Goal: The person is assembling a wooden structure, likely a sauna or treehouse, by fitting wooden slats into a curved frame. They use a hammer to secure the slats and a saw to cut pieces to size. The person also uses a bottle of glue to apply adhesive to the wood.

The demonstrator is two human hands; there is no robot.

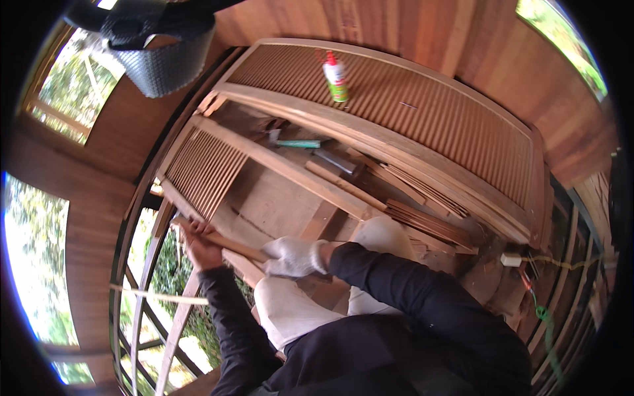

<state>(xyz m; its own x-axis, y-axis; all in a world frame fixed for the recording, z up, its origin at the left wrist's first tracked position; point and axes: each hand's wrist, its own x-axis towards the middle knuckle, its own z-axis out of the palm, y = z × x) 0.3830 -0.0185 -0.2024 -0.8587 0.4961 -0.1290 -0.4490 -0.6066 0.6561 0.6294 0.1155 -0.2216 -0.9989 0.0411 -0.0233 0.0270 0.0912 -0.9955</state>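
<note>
My bare left hand (201,245) is closed at the near side of a wooden louvre frame (274,165), by the end of its slatted section. A light wooden stick (239,248) runs from it to my right hand (295,257), which wears a white knitted glove and is closed round the other end. I cannot tell if the stick is a slat or a tool handle. Thin slats (210,168) fill the frame's left part; the section beside them has no slats. Beyond the frame's far rail lie a hammer (297,143) with a green handle and a dark grey block (335,162).
A second louvred panel (396,109) lies behind, with a white and green red-capped bottle (335,78) on it. Loose slats (432,224) are piled at the right. A white socket block (510,260) and green cord (548,330) lie far right. A grey basket (162,66) hangs upper left.
</note>
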